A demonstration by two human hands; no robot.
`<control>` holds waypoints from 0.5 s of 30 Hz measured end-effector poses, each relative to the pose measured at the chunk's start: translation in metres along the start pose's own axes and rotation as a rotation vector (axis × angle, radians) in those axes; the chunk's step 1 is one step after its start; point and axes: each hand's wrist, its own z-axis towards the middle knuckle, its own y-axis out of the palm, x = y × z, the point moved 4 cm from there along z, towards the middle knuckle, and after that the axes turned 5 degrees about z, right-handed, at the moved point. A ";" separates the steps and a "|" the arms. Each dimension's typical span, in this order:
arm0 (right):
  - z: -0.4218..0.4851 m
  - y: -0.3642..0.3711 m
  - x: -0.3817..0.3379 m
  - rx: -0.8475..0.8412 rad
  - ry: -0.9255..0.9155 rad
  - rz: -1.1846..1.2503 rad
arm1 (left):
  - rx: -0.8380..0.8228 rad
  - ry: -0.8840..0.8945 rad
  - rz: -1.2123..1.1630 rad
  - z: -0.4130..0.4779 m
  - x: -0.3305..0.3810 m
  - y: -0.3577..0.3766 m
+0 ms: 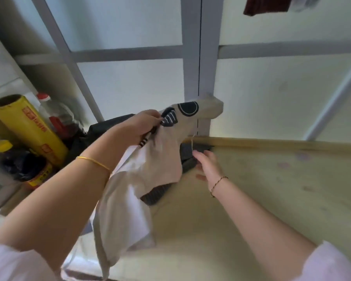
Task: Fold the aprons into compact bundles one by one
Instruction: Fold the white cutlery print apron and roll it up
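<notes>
From the head camera, the left hand [142, 126] is raised over the near left part of a pale wooden table [272, 179], its fingers curled round a bunched fold of a beige apron [160, 159]. The apron is soft, limp cloth, creased and slightly blurred, printed near its top with a dark circle and a dark patch crossed by white stripes. A narrow black-and-white striped strap shows just under the gripping fingers. The apron's long axis runs from far right, where its upper end lies against a grey frame post [193, 57], down to near left, where its lower end hangs loose past the table edge. A white lining or second layer shows along its left side.

The right hand [208, 166] is low, just right of the apron, fingers straight and relaxed, touching a dark striped cloth [188, 157] that lies flat on the table beneath the apron. A thin cord bracelet circles that wrist, and a gold bangle [94, 162] the left.

At far left stand a glossy yellow roll [28, 126], a clear plastic bottle [55, 114] with a red cap, and a dark jar [22, 165].
</notes>
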 end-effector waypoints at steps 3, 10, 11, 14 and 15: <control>-0.027 -0.065 -0.007 0.001 0.036 0.207 | -0.248 0.028 -0.216 -0.040 0.044 0.059; -0.104 -0.224 -0.032 0.127 -0.262 0.242 | -0.113 0.136 0.095 -0.053 0.064 0.166; -0.108 -0.238 -0.032 0.188 -0.289 0.183 | -0.086 0.115 0.179 -0.051 0.055 0.175; -0.101 -0.285 0.002 0.359 -0.182 0.102 | 0.034 0.110 0.549 -0.048 0.025 0.202; -0.092 -0.296 0.020 0.414 -0.119 0.094 | 0.090 0.144 0.655 -0.051 0.019 0.210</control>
